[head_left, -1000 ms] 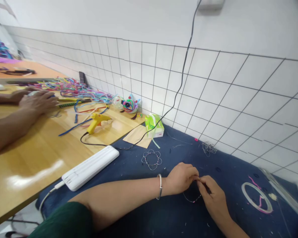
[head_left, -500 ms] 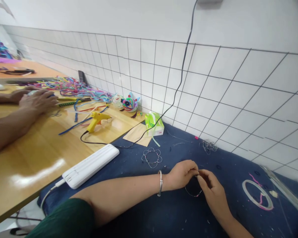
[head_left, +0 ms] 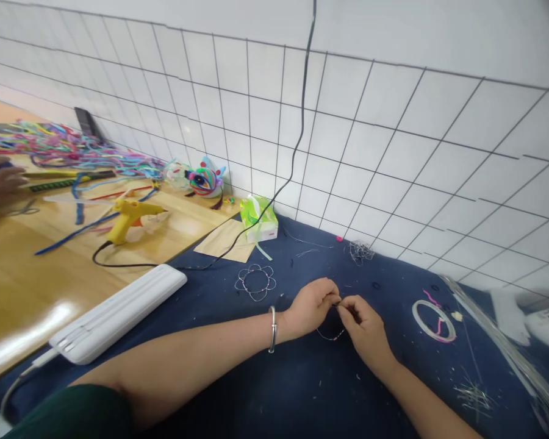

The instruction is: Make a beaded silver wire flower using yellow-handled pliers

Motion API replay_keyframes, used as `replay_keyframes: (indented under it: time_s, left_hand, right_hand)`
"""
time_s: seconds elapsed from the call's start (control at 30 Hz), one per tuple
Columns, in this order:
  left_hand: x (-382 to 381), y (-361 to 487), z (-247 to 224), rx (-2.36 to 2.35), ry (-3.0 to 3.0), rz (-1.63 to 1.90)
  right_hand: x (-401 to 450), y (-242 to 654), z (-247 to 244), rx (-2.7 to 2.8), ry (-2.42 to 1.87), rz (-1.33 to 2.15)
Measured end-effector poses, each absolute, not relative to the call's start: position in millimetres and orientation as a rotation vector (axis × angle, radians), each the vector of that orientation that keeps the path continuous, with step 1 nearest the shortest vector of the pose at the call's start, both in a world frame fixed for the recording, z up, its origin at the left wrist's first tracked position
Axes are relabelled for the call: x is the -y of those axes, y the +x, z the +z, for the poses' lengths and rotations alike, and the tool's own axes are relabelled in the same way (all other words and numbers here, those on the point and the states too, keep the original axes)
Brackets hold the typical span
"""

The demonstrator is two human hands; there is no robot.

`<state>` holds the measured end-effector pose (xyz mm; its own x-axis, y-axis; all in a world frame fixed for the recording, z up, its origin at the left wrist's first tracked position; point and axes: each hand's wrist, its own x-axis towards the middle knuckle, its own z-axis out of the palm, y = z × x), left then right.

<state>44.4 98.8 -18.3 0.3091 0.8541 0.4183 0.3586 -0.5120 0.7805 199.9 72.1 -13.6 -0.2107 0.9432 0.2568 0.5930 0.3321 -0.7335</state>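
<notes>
My left hand (head_left: 312, 306), with a silver bangle at the wrist, is closed in a pinch over the dark blue cloth (head_left: 274, 390). Facing it, my right hand (head_left: 365, 329) pinches too, and the fingertips of both almost meet. Between them they hold a thin wire ring (head_left: 331, 339) with small beads, whose lower curve hangs below the fingers. The part of the ring at the fingertips is hidden. To the left of my hands lies a flower-shaped wire piece (head_left: 255, 281) with looped petals and small beads.
A white power bank (head_left: 119, 314), yellow glue gun (head_left: 127, 218) and green tissue pack (head_left: 258, 217) stand left. Tangled wire (head_left: 361, 252) lies by the wall grid. Rightward are a ribbon roll (head_left: 434, 321), cut wires (head_left: 474, 396) and long wires (head_left: 498, 347). Another person's hand (head_left: 0, 180) shows far left.
The view has turned right, so everything sits further left and more wires show at the right. Both my hands keep their pinch on the wire ring.
</notes>
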Motion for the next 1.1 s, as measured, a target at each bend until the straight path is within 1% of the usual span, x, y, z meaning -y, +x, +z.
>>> replay_keyframes:
  time_s: [0.2, 0.33, 0.43, 0.63, 0.87, 1.1]
  left_hand:
    - [-100.4, 48.3, -21.3, -1.074, 1.811, 1.143]
    - [-106.5, 44.3, -22.0, -0.860, 1.552, 1.079]
    - [-108.9, 40.9, -20.3, -0.757, 1.400, 1.111]
    - [-105.8, 42.7, -26.0, -0.722, 1.394, 0.969]
    - [-107.2, 43.7, -32.5, -0.838, 1.449, 0.910]
    - [-104.9, 42.9, -28.7, -0.924, 1.601, 0.866]
  right_hand:
    - [-72.1, 198.6, -12.2, 1.892, -1.347, 0.604]
    - [-71.2, 199.9, -13.2, 1.793, -1.350, 0.724]
    - [-72.3, 201.5, -16.8, 1.679, -1.323, 0.831]
    - [-75.2, 203.3, -22.6, 1.588, -1.292, 0.895]
    - [-72.9, 204.8, -16.3, 1.691, -1.282, 0.814]
    - [-73.2, 205.3, -12.4, 1.819, -1.261, 0.563]
